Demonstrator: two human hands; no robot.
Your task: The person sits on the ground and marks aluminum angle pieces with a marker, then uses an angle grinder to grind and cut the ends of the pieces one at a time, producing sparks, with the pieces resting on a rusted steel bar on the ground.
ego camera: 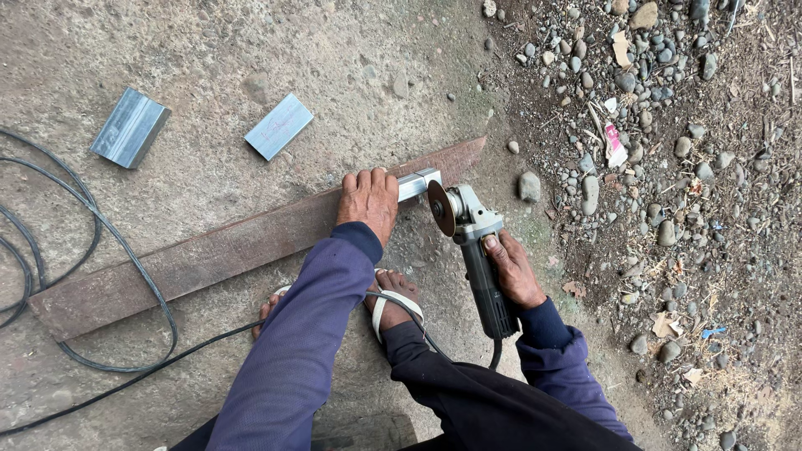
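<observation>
Left hand pressed palm-down, clamping a short shiny square metal tube onto a long rusty flat steel bar lying across the concrete ground. Right hand clenched around the grey-bodied angle grinder, disc at the tube's right end. Farther left, two cut silvery tube pieces; black cable looping near left.

— What carries it all?
— A rough concrete floor, with a gravel strip along its right edge.
— What lies on the floor?
— 1 long rusty steel bar set diagonally, 2 short silvery metal pieces well apart from it, and black cable looping across the left.
</observation>
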